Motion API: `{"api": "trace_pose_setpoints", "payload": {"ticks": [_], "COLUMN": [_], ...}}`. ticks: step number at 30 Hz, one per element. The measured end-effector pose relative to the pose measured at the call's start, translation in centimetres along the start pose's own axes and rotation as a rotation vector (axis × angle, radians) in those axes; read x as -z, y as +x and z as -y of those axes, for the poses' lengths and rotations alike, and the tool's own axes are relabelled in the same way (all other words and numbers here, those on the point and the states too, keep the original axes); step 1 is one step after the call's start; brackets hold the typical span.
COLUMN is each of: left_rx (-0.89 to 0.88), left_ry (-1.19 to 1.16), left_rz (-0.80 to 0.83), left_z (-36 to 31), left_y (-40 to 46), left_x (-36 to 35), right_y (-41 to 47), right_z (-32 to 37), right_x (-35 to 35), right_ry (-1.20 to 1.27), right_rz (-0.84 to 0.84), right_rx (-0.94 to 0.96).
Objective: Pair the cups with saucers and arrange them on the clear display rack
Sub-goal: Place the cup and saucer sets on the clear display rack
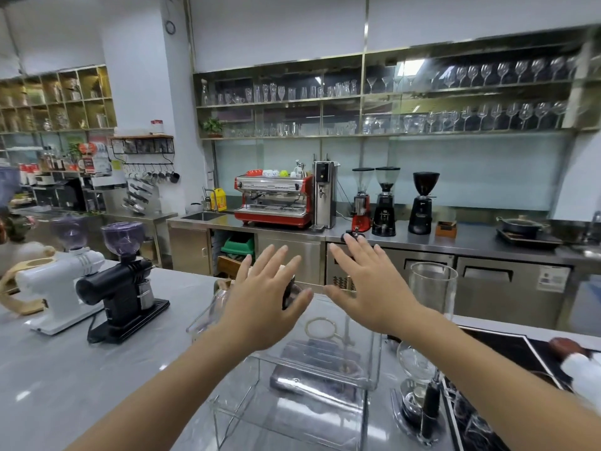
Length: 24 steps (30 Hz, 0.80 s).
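Head view: left hand (263,297) and right hand (370,288) raised at frame centre, fingers straight and spread, holding nothing. Clear rack (302,379) stands on the counter (81,369) below them, lower centre. Cups and saucers cannot be made out.

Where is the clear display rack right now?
In the head view, the clear display rack stands on the grey counter, centre foreground, below both open hands, with a glass siphon brewer just right.

Two bare forearms show, with no sleeve on either up to the lower edge of the view. The left hand (263,301) and the right hand (370,288) are bare too, with short, plain fingernails and uncovered wrists.
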<state>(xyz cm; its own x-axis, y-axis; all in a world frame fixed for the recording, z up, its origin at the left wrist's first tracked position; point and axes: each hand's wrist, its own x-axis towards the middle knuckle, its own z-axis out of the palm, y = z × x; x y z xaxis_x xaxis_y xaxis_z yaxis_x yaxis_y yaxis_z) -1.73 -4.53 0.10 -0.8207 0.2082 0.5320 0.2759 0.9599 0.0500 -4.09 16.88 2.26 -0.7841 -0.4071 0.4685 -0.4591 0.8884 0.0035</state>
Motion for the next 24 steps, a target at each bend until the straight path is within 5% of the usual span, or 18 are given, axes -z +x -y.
{"api": "trace_pose_setpoints", "payload": {"ticks": [9, 24], "left_rx": [-0.049, -0.056], "left_ry": [-0.063, -0.416], "left_rz": [-0.007, 0.064], "left_z": [-3.9, -9.8], "left_y": [-3.0, -12.6], "left_x": [-0.4, -2.4], "right_y": [-6.2, -18.9], "right_z": [-1.3, 0.8], "right_x": [0.8, -1.6], "right_ry": [-0.025, 0.368], "right_rz": [-0.052, -0.105], "right_rx": [-0.064, -0.242]}}
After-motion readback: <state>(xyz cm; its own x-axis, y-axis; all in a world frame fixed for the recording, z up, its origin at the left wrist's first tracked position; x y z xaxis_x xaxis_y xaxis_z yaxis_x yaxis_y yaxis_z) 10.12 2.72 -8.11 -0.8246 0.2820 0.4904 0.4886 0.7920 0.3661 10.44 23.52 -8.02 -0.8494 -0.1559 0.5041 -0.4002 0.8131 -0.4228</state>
